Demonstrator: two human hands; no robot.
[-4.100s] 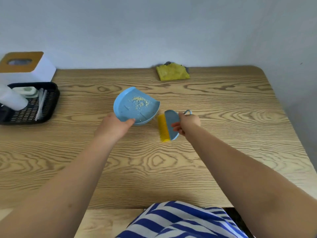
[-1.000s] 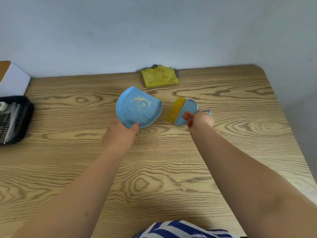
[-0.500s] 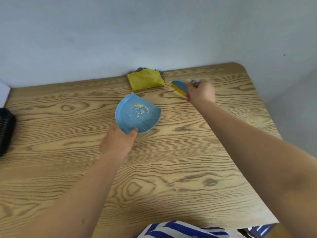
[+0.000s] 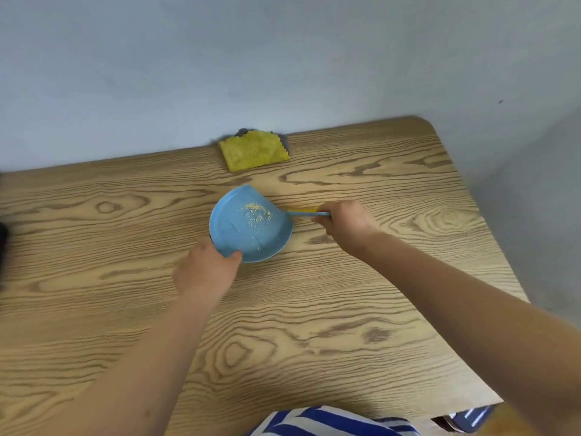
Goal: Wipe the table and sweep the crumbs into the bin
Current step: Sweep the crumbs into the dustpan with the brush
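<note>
Here, no writing on dustpan (image 4: 248, 226).

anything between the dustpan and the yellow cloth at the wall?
Nothing: the head view shows bare wooden table between the blue dustpan and the yellow cloth.

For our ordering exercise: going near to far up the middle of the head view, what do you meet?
Blue-and-white striped clothing → left hand → round blue plastic dustpan holding crumbs → folded yellow cloth → grey wall.
</note>
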